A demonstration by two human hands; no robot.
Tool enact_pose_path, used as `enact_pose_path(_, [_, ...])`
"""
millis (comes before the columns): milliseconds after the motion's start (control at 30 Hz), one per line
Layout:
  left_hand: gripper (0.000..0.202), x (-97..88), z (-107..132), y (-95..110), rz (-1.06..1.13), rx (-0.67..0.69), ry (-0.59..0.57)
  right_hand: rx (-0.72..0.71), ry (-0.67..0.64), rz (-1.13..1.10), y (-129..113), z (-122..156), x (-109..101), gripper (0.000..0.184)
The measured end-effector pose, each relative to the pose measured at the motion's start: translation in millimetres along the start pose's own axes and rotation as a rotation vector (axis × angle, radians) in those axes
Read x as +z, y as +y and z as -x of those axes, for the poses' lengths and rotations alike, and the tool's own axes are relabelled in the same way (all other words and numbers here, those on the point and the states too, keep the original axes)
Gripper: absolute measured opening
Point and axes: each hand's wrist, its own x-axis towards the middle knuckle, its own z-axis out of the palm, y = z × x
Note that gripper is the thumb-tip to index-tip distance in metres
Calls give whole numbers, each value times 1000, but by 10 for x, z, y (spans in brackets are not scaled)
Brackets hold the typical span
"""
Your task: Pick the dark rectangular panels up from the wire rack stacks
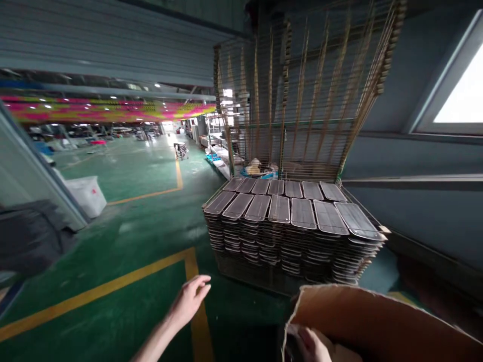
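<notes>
Brown cardboard forms one box (362, 312) at the lower right, cut off by the view. The right hand (314, 346) is inside it by the box's left edge; I cannot tell whether it grips anything. The left hand (193, 297) is empty, thumb and fingers slightly parted, above the green floor (143, 306). Beyond the box, grey trays (279, 209) show fourteen on top: seven along their pile's front edge, seven along its back edge. Behind that back edge stands one mesh rack (284, 85).
</notes>
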Motion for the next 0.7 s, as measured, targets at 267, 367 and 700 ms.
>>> enact_pose_path(267, [31,-22,-1566,-44,-91,302,-31,-218,154,326,-536,-2866,459,49])
enact_pose_path(367, [28,25,-2308,-101,-99,425,10,-262,192,486,-568,-3410,556,48])
enact_pose_path(700, [32,413,-4690,42,-212,656,-161,-272,304,765,-402,-4014,993,51])
